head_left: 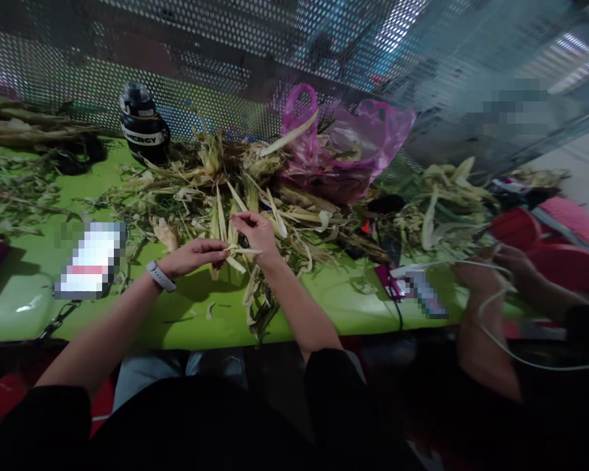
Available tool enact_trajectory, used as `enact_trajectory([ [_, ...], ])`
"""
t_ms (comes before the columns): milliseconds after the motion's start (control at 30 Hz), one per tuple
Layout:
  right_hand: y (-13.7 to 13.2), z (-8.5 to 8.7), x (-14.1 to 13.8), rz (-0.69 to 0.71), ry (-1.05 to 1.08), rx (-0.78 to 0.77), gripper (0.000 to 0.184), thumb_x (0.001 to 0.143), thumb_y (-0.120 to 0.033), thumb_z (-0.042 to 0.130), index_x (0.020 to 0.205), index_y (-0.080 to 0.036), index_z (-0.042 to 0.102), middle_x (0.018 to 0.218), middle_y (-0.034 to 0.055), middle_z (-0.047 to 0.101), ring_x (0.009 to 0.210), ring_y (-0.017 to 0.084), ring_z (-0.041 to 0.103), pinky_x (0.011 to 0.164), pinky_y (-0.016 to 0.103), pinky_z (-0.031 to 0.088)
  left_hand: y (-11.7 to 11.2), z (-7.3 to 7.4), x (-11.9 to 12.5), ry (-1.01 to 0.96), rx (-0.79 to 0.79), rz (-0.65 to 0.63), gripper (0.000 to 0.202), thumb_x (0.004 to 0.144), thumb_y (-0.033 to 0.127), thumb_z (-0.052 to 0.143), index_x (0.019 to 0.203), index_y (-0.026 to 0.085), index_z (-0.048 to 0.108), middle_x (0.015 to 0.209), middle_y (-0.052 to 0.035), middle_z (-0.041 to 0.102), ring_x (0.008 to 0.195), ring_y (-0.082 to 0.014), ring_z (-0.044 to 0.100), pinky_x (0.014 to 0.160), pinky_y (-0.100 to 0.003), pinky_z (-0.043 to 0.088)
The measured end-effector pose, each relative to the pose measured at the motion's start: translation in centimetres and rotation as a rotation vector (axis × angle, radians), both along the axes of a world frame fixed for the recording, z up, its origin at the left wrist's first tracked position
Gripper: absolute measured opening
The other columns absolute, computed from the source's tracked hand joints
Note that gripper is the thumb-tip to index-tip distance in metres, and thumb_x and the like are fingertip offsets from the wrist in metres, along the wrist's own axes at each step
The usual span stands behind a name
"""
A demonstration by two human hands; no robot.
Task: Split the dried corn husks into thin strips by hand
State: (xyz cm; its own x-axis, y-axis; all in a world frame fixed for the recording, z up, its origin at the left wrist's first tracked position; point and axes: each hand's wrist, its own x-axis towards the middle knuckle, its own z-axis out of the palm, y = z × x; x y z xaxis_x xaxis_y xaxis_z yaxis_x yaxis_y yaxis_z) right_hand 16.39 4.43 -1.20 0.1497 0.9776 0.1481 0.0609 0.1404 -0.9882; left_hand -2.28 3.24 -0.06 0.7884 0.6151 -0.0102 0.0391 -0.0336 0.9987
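Observation:
Several pale corn husk strips (218, 219) fan out between my two hands above the green table. My left hand (196, 255), with a light watch band on the wrist, pinches the bundle where the strips meet. My right hand (255, 232) is closed on a strip at the top, its thumb and fingertips together. One narrow strip end (247, 251) points right, under my right wrist. Dry husks (211, 157) and leafy scraps lie heaped just beyond my hands. A loose bunch of dry husk (258, 301) hangs toward the table's front edge below my right hand.
A dark bottle (142, 124) and a pink plastic bag (343, 176) stand along the perforated metal screen (216, 72). A lit phone (91, 261) lies left on the green table (167, 327). At right, another person's hands (485, 275) are beside a white cable (481, 311) and a phone (427, 294).

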Motion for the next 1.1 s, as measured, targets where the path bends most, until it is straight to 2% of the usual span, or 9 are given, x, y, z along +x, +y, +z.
enact_trajectory([
  [100, -0.2, 0.0, -0.3, 0.04, 0.035, 0.019, 0.034, 0.065, -0.049, 0.078, 0.077, -0.019, 0.069, 0.066, -0.0034, 0.059, 0.058, 0.008, 0.048, 0.058, 0.025, 0.041, -0.1, -0.4, 0.1, -0.063, -0.128, -0.01, 0.024, 0.083, 0.035, 0.07, 0.094, 0.014, 0.065, 0.073, -0.0004, 0.063, 0.069, -0.0119, 0.058, 0.071, -0.027, 0.048],
  [233, -0.5, -0.3, -0.8, 0.137, 0.044, 0.004, 0.036, 0.066, -0.052, 0.078, 0.081, -0.02, 0.069, 0.062, -0.0044, 0.057, 0.054, 0.008, 0.047, 0.051, 0.023, 0.039, -0.4, -1.0, 0.6, -0.202, -0.322, 0.052, 0.022, 0.075, 0.031, 0.071, 0.085, 0.014, 0.063, 0.069, 0.0009, 0.057, 0.06, -0.0095, 0.052, 0.059, -0.024, 0.044],
  [400, -0.5, 0.2, -0.5, 0.145, 0.081, -0.015, 0.045, 0.064, -0.059, 0.078, 0.083, -0.019, 0.069, 0.067, -0.0034, 0.06, 0.055, 0.007, 0.049, 0.054, 0.022, 0.043, -0.5, -0.9, 0.8, -0.104, -0.171, 0.089, 0.03, 0.083, 0.039, 0.07, 0.072, 0.013, 0.061, 0.061, 0.0035, 0.047, 0.053, -0.0055, 0.04, 0.05, -0.019, 0.032],
  [500, -0.6, 1.0, 0.3, 0.122, 0.14, -0.154, 0.058, 0.073, -0.075, 0.061, 0.075, -0.018, 0.066, 0.06, -0.0029, 0.055, 0.049, 0.006, 0.047, 0.049, 0.021, 0.041, -0.2, -0.9, 0.7, -0.139, -0.148, 0.239, 0.031, 0.081, 0.043, 0.074, 0.077, 0.014, 0.061, 0.064, 0.0044, 0.048, 0.054, -0.0045, 0.042, 0.05, -0.018, 0.033],
  [567, -0.8, 1.5, 0.8, 0.202, 0.081, -0.232, 0.066, 0.078, -0.081, 0.049, 0.063, -0.017, 0.061, 0.05, -0.003, 0.049, 0.043, 0.007, 0.042, 0.044, 0.022, 0.035, 0.0, -1.0, 0.6, -0.171, -0.166, 0.351, 0.034, 0.078, 0.045, 0.076, 0.081, 0.016, 0.06, 0.065, 0.0051, 0.049, 0.053, -0.0044, 0.045, 0.049, -0.017, 0.035],
  [700, -1.2, 1.4, 0.7, 0.325, -0.105, -0.139, 0.059, 0.074, -0.072, 0.064, 0.053, -0.018, 0.053, 0.042, -0.0062, 0.039, 0.039, 0.005, 0.032, 0.041, 0.022, 0.024, 0.1, -0.8, 0.5, -0.104, -0.122, 0.338, 0.039, 0.08, 0.052, 0.072, 0.079, 0.016, 0.058, 0.059, 0.0056, 0.048, 0.049, -0.0053, 0.045, 0.045, -0.018, 0.036],
  [800, -1.3, 0.9, 0.2, 0.244, -0.12, -0.062, 0.053, 0.077, -0.064, 0.066, 0.054, -0.018, 0.053, 0.043, -0.0066, 0.039, 0.041, 0.005, 0.033, 0.043, 0.022, 0.024, -0.1, -0.5, 0.4, -0.051, -0.058, 0.269, 0.042, 0.084, 0.054, 0.068, 0.072, 0.016, 0.055, 0.055, 0.0056, 0.047, 0.047, -0.0047, 0.041, 0.044, -0.018, 0.033],
  [967, -1.0, 0.5, -0.1, 0.11, -0.095, -0.041, 0.045, 0.082, -0.053, 0.063, 0.054, -0.019, 0.055, 0.04, -0.0068, 0.039, 0.039, 0.006, 0.035, 0.042, 0.022, 0.026, -0.2, -0.5, 0.4, -0.034, -0.005, 0.272, 0.04, 0.084, 0.052, 0.069, 0.071, 0.016, 0.054, 0.055, 0.0058, 0.049, 0.047, -0.0051, 0.042, 0.047, -0.019, 0.034],
  [1100, -0.5, 0.6, 0.7, 0.1, 0.0, -0.059, 0.045, 0.082, -0.056, 0.06, 0.057, -0.019, 0.056, 0.04, -0.0064, 0.042, 0.035, 0.006, 0.036, 0.039, 0.023, 0.026, 0.0, -1.2, 0.6, -0.154, -0.082, 0.335, 0.035, 0.083, 0.049, 0.071, 0.08, 0.016, 0.06, 0.065, 0.0018, 0.063, 0.059, -0.0088, 0.058, 0.063, -0.023, 0.046],
])
